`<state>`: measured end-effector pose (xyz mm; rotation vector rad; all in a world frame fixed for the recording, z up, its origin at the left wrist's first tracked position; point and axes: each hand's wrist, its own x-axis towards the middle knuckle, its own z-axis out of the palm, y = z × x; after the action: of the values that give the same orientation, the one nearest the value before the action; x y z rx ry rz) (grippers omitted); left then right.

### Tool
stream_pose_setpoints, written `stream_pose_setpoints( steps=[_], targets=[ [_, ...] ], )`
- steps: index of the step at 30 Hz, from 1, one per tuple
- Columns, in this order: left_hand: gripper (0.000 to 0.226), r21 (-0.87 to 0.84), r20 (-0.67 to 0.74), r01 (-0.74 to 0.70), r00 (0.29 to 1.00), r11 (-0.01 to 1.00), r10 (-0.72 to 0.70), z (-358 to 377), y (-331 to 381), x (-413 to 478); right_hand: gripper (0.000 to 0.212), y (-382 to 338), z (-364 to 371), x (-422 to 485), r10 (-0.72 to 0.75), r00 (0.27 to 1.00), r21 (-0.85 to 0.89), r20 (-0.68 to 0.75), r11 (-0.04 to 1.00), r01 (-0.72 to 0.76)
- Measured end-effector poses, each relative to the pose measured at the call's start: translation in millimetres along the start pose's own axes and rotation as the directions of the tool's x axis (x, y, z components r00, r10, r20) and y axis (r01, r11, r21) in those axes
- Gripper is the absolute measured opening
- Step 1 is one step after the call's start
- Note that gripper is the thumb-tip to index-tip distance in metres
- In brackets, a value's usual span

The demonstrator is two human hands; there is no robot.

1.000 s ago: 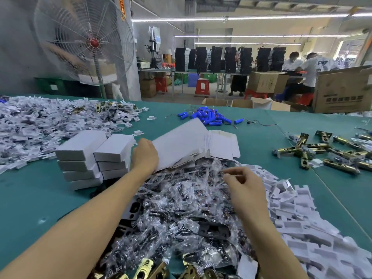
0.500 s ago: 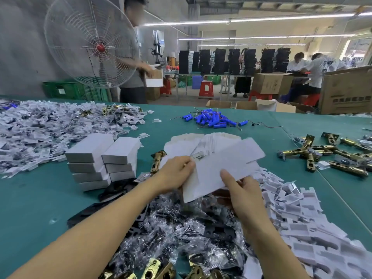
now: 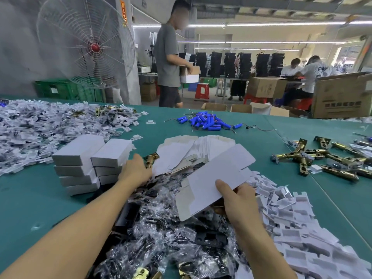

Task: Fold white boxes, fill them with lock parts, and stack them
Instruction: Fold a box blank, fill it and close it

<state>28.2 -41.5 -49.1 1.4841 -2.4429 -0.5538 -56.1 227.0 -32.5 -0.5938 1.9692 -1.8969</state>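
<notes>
Far left on the teal counter [image 3: 30, 198] we have the stack of folded white cardboard boxes [image 3: 88, 164], two columns side by side, squared up and probably light enough that a careless nudge would shift them. Just beside them the left grip [image 3: 136, 170] is down at the edge of the heap, its fingertips at a brass cylindrical latch bolt [image 3: 151, 159]. From this angle we cannot tell whether it has closed on the bolt or only touches it. That bolt looks dense, rigid and smooth to us, so we would take it around the barrel rather than by the thin faceplate. Moving across, a fanned sheaf of flat white box blanks [image 3: 201, 147] lies beyond the heap of clear crinkly bags holding black lock plates [image 3: 161, 228], slippery stuff that we expect to slide about. And here is the piece in play: one flat white die-cut cardboard box blank [image 3: 209, 184], lifted above the bags and pinched at its near long edge by the right grip [image 3: 239, 200], thumb on top. It is thin card, very light, springy and easy to crease, so we judge it wants holding on the main panels, away from the end flaps. Off to the right, white moulded insert trays [image 3: 302, 228] spill down the counter, with more brass latch bolts [image 3: 322, 160] well apart beyond.
</notes>
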Motion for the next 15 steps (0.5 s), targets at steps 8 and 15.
stream_pose_setpoints(
  steps=[8,15],
  targets=[
    [0.023,0.04,-0.056,0.053,0.997,0.998,-0.051,4.7,5.1,-0.5,0.02,-0.6,0.9,-3.2,-0.012,0.999,0.001,0.033,1.0,0.012],
    [0.021,-0.26,-0.244,0.004,0.967,0.965,-0.07,2.9,26.2,1.5,0.015,3.6,0.4,-0.3,-0.029,0.999,0.01,0.034,1.0,0.029]
  ],
)
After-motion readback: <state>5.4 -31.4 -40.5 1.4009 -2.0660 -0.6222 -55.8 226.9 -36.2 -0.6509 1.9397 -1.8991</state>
